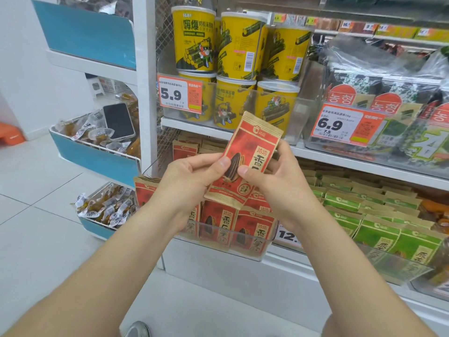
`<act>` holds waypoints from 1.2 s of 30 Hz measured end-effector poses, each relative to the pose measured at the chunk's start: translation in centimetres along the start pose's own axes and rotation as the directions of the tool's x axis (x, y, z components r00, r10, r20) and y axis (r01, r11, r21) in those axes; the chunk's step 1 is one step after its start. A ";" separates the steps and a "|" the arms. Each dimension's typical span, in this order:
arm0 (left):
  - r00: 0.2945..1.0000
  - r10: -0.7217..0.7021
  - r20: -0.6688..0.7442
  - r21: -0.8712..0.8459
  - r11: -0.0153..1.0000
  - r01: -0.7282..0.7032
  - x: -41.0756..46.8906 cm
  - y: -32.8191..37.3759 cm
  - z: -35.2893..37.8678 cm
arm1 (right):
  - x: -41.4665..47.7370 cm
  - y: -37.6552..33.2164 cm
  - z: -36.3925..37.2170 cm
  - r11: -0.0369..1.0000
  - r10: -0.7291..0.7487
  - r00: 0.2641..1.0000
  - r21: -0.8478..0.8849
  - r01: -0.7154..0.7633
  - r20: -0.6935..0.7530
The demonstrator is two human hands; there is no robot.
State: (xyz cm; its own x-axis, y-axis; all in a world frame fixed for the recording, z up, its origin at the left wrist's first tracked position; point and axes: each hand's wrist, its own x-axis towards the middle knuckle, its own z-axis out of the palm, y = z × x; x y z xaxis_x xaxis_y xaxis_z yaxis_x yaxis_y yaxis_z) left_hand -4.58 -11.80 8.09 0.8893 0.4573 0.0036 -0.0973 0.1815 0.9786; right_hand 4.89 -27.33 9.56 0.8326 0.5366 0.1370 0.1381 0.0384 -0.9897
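Fingers of the left hand point(192, 176) and right hand point(272, 183) pinch a red-and-tan paper seed packet point(245, 152), seemingly mid-shelving; next, slot it upright into the clear plastic bin point(243, 250) at the shelf's front edge.

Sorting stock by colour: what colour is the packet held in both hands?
The packet is red with tan edges and a dark seed picture; head view.

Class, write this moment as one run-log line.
left hand: pinches red sunflower-seed packet | right hand: pinches its other side | packet: tilted, above clear bin of matching packets
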 end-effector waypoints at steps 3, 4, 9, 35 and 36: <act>1.000 0.012 -0.007 0.043 0.999 -0.012 0.3 0.2 -0.6 | 0.2 -0.2 0.2 0.998 0.025 0.998 0.065 -0.022 -0.051; 0.999 0.028 -0.016 0.062 0.998 -0.027 0.3 0.4 -0.8 | 0.2 -0.2 0.4 0.993 0.019 0.998 0.121 -0.011 -0.065; 0.983 0.180 -0.046 0.230 0.959 -0.165 0.2 1.5 -2.2 | 0.5 -0.4 1.1 0.967 -0.244 0.964 -0.099 0.234 -0.102; 0.988 0.115 0.100 0.995 -0.021 -0.099 5.0 -1.2 -15.0 | 9.2 4.9 14.1 0.424 -0.366 0.893 -0.808 0.409 0.261; 0.987 0.130 0.099 0.995 -0.020 -0.098 5.2 -1.3 -15.0 | 9.4 4.8 14.3 0.349 -0.323 0.900 -0.847 0.401 0.293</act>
State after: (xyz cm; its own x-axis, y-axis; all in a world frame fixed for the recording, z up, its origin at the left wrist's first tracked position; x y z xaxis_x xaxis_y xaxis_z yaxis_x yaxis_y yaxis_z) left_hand -6.56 3.42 3.73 0.9092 0.3881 0.1511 0.3596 -0.9145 0.1852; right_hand 5.70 -10.07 5.46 0.5476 0.7172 0.4310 0.8363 -0.4853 -0.2551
